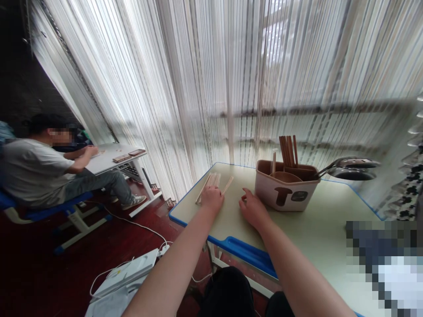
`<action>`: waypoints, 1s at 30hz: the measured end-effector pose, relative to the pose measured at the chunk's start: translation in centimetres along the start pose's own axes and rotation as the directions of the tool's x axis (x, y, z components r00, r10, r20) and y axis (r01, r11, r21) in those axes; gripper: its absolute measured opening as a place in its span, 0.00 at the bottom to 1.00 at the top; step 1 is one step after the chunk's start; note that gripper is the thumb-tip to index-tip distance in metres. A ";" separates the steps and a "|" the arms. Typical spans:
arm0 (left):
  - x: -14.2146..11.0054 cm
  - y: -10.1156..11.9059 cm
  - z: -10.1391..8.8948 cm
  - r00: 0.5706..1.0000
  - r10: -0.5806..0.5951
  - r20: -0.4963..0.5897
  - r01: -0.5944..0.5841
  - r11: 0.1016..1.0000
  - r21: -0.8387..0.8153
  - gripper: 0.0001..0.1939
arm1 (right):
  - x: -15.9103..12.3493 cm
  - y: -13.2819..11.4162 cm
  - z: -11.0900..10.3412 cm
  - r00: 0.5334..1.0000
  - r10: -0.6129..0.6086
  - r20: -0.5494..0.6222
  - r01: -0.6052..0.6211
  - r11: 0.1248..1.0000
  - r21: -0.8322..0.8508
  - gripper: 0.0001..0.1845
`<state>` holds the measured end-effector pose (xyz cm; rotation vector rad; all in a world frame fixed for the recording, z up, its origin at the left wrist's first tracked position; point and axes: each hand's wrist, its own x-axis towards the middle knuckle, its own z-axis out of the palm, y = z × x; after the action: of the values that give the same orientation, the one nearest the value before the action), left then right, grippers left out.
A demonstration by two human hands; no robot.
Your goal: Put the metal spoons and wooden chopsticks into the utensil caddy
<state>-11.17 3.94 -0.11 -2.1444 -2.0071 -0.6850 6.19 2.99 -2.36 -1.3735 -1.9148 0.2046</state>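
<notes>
Several pale wooden chopsticks (215, 178) lie on the left part of the table, with a pair slanting off to the right side. My left hand (213, 198) is closed over their near ends, its fingers bent down and partly hidden. To the right of it, my right hand (252, 208) rests low over the tabletop, fingers apart and nothing visible in them. Close beside that hand stands a pinkish-brown utensil box (268, 193). Dark brown chopsticks (288, 152) stand upright in it, along with a pale stick (274, 163), and metal ladles (353, 169) lean out over its right side.
The cream table (317, 233) has a blue edge. Sheer striped curtains (205, 88) hang behind it. At the left a person (36, 167) sits at another table (102, 163). White equipment (132, 268) with cables stands on the floor. A blurred patch covers the lower right.
</notes>
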 end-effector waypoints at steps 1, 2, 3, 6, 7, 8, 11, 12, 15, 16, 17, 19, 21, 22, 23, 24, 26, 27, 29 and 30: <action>0.0 0.0 0.0 1.000 0.009 0.013 -0.009 1.000 -0.003 0.12 | 0.0 0.1 0.1 1.000 -0.006 -0.008 0.006 1.000 0.003 0.26; 0.1 0.0 0.0 1.000 0.015 0.024 -0.014 1.000 -0.009 0.12 | 0.0 0.2 0.1 1.000 -0.011 -0.015 0.011 1.000 0.008 0.26; 0.1 0.0 0.1 0.999 0.017 0.031 -0.017 1.000 -0.017 0.11 | 0.0 0.3 0.2 1.000 -0.014 -0.021 0.014 1.000 0.015 0.25; 0.2 -0.2 0.2 1.000 0.003 0.028 -0.002 0.999 -0.048 0.11 | 0.2 0.5 0.2 0.999 -0.004 -0.037 0.006 0.999 0.043 0.23; 0.2 -0.3 0.2 1.000 -0.004 0.024 0.006 0.998 -0.062 0.10 | 0.3 0.5 0.2 0.999 0.005 -0.043 -0.003 0.999 0.052 0.22; 0.3 -0.4 0.3 1.000 -0.010 0.017 0.012 0.997 -0.080 0.09 | 0.4 0.5 0.1 0.999 0.015 -0.047 -0.012 0.998 0.060 0.21; 0.4 -0.7 0.3 0.999 -0.016 -0.031 0.011 0.988 -0.156 0.07 | 0.5 0.4 -0.2 0.997 0.044 -0.065 -0.039 0.996 0.077 0.18; 0.4 -0.8 0.2 0.999 -0.011 -0.049 0.002 0.983 -0.186 0.07 | 0.6 0.3 -0.3 0.996 0.053 -0.076 -0.047 0.996 0.078 0.18; 0.3 -0.9 0.0 0.997 0.055 -0.049 -0.066 0.961 -0.269 0.06 | 0.6 -0.1 -0.6 0.992 0.070 -0.108 -0.061 0.995 0.081 0.18; 0.2 -0.9 -0.1 0.996 0.087 -0.035 -0.093 0.953 -0.290 0.05 | 0.6 -0.2 -0.6 0.992 0.073 -0.100 -0.064 0.994 0.084 0.18; 0.2 -0.9 -0.2 0.993 0.114 -0.019 -0.115 0.945 -0.306 0.05 | 0.5 -0.3 -0.5 0.994 0.075 -0.082 -0.068 0.994 0.088 0.19; 0.0 -0.9 -0.4 0.989 0.146 0.006 -0.135 0.932 -0.336 0.05 | 0.5 -0.3 -0.2 0.996 0.083 -0.034 -0.079 0.992 0.102 0.21; -0.1 -1.0 -0.5 0.987 0.158 0.017 -0.140 0.917 -0.374 0.06 | 0.6 -0.2 0.0 0.997 0.080 0.000 -0.080 0.991 0.107 0.24; -0.2 -1.0 -0.6 0.986 0.166 0.020 -0.145 0.907 -0.396 0.06 | 0.6 -0.1 0.0 0.997 0.071 0.010 -0.072 0.993 0.098 0.25; -0.2 -1.0 -0.6 0.984 0.176 0.019 -0.152 0.894 -0.421 0.06 | 0.7 -0.1 0.0 0.998 0.060 0.022 -0.062 0.994 0.085 0.25; -0.3 -1.1 -0.6 0.982 0.187 0.014 -0.162 0.880 -0.447 0.06 | 0.7 -0.1 -0.1 0.998 0.048 0.035 -0.050 0.997 0.063 0.25; -0.4 -1.1 -0.5 0.981 0.196 -0.006 -0.171 0.844 -0.508 0.06 | 0.6 -0.3 -0.3 0.999 0.019 0.043 -0.019 1.000 -0.016 0.24; -0.4 -1.0 -0.4 0.981 0.193 -0.017 -0.171 0.823 -0.541 0.06 | 0.6 -0.4 -0.5 0.999 0.004 0.033 -0.002 0.998 -0.062 0.23; -0.5 -1.0 -0.3 0.982 0.185 -0.034 -0.168 0.782 -0.601 0.06 | 0.6 -0.7 -0.7 1.000 -0.020 -0.001 0.019 0.991 -0.132 0.21; -0.5 -1.0 -0.3 0.983 0.182 -0.037 -0.165 0.764 -0.624 0.06 | 0.6 -0.8 -0.8 1.000 -0.017 -0.021 0.014 0.990 -0.139 0.20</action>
<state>-12.26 3.46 -0.25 -2.6429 -1.7029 -1.4684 5.99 2.97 -1.05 -1.4450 -1.9516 0.0488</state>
